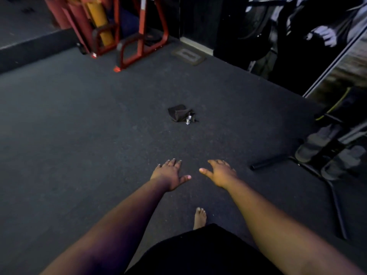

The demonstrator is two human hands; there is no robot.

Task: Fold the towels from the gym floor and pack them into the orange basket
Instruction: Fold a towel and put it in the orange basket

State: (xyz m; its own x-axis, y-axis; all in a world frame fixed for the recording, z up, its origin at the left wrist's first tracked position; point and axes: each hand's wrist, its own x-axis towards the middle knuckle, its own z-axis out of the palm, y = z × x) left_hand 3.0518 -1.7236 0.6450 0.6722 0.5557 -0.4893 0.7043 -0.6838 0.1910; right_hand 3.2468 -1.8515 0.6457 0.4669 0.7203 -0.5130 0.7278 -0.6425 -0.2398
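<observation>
From my remote seat I count, left to right: one red rack [137, 34] at the top left holding one yellow roll [100, 22] and several red rolls [69, 12]; one dark crumpled towel [179, 114] on the gym floor [79, 116], mid-frame, well apart from both hands; one black bar [268, 164] lying flat on the floor to the right; one machine frame [333, 161] at the right edge. Two hands, one bare foot [200, 218]. The left hand [170, 173] reaches forward, palm down, fingers straight, thumb spread, holding nothing. The right hand [220, 172] mirrors it beside the left, fingers extended, likewise holding nothing.
</observation>
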